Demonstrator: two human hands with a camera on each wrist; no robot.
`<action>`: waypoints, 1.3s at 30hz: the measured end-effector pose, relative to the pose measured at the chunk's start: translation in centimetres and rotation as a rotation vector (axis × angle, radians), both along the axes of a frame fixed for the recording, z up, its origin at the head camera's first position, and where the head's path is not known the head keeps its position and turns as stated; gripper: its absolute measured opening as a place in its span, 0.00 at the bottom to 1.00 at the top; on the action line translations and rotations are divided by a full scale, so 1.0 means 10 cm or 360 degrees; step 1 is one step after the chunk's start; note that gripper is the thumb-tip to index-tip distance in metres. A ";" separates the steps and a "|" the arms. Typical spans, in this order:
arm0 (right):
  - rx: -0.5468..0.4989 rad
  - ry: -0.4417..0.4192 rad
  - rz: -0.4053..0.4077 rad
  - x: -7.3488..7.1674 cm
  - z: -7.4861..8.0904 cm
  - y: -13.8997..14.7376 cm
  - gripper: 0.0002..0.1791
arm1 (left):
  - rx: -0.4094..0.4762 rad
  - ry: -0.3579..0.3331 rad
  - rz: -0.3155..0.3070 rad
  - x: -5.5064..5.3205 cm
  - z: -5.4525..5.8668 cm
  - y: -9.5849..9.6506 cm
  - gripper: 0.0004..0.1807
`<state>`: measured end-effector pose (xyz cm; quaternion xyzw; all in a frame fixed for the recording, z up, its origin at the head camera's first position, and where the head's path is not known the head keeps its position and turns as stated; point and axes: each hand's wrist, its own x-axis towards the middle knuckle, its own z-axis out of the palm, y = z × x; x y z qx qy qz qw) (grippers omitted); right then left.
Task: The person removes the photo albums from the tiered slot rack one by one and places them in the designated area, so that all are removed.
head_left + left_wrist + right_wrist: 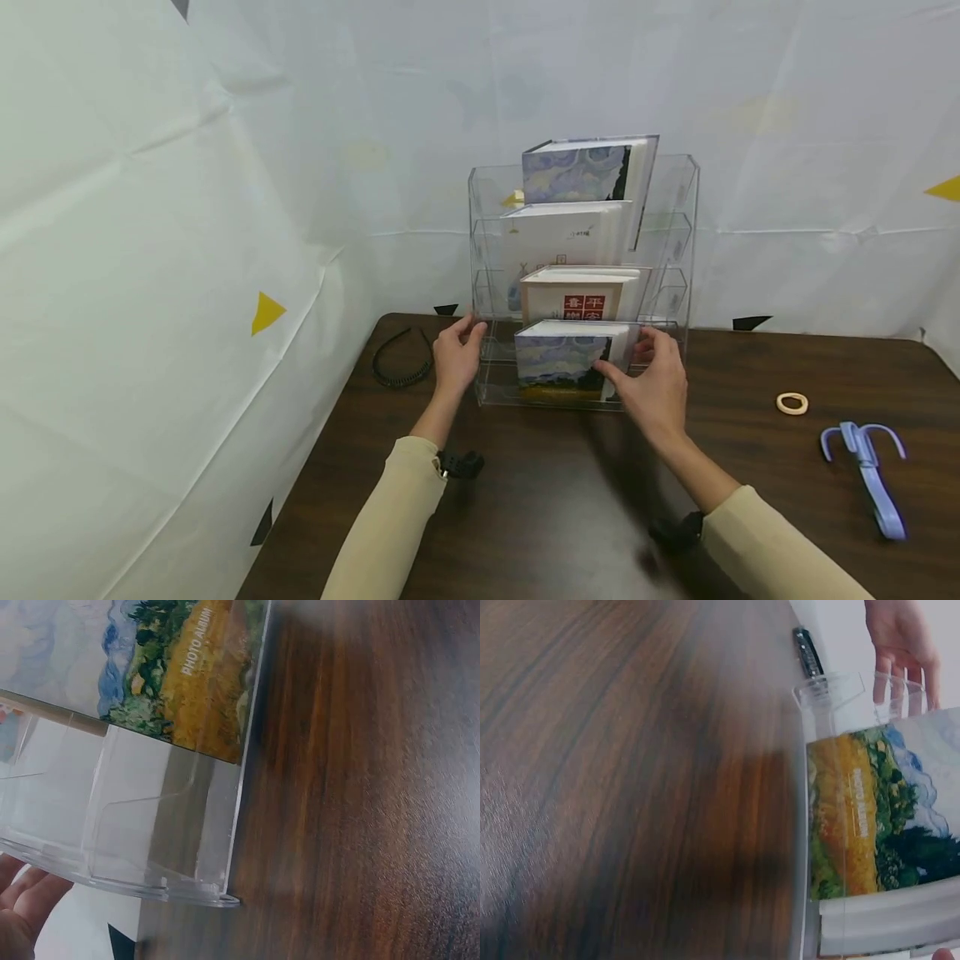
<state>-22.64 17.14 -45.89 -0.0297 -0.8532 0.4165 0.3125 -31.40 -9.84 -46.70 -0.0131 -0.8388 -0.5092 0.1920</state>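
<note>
A clear tiered rack (491,392) stands on the table with books in its tiers. In its lowest front tier is a photo album (558,362) with a painted landscape cover, lettered "PHOTO ALBUM" in the left wrist view. My right hand (656,387) holds this album at its right side, thumb on the front, fingers partly hidden behind. My left hand (457,354) touches the rack's left side; the right wrist view shows its fingers fairly straight beside the clear plastic. Behind the album are a cream book (540,300) with red squares, a white book (558,237), and another painted-cover album (573,175).
A black coiled headband (401,382) lies left of the rack. On the right are a beige ring (792,404) and a light-blue hook-ended item (866,467). White sheeting (420,275) hangs behind and to the left of the dark wooden table (540,500).
</note>
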 end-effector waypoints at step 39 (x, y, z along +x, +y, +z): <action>-0.0673 -0.1251 0.0363 1.10 -0.01 1.68 0.45 | 0.0105 -0.0006 -0.0095 0.03 -0.12 -0.07 0.22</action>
